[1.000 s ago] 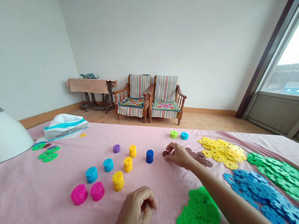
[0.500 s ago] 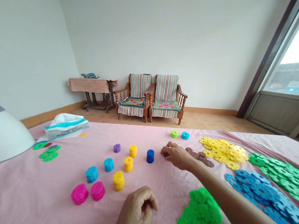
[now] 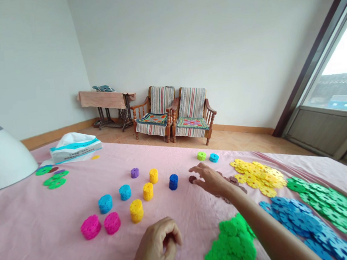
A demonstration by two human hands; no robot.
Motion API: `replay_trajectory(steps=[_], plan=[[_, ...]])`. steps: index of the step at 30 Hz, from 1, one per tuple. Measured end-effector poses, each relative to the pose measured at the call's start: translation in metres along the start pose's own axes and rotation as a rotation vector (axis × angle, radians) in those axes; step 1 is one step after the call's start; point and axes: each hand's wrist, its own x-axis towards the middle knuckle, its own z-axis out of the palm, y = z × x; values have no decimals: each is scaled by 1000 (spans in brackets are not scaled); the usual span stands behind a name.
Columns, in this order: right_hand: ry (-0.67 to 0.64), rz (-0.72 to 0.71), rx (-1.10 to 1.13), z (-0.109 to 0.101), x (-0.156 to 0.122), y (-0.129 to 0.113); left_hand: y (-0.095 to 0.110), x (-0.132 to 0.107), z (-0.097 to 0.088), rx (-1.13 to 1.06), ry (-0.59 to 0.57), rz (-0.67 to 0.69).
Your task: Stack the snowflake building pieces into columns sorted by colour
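Spreading wider now, my right hand point(image 3: 212, 180) has freed the brown stack point(image 3: 192, 179); my left hand point(image 3: 159, 243) stays curled, contents hidden.

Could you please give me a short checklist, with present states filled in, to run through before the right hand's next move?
1. Right hand open: ok; thumb and fingers stand apart.
2. Brown notched disc by its fingertips visible: ok.
3. More discs under that one: cannot tell; too small to count.
4. Dark blue stack upright and apart from the right hand: ok.
5. Brown heap fully visible: not ok; the right hand partly hides it.
6. Left hand holding nothing: cannot tell; its fingers curl inward.
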Motion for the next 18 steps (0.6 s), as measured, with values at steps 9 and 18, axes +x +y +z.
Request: replay_trajectory(steps=[9, 18], plan=[[109, 343, -115, -38, -39, 59, -3, 0, 2, -1, 10, 15], [-26, 377, -239, -37, -46, 57, -1, 0, 1, -9, 1, 18]])
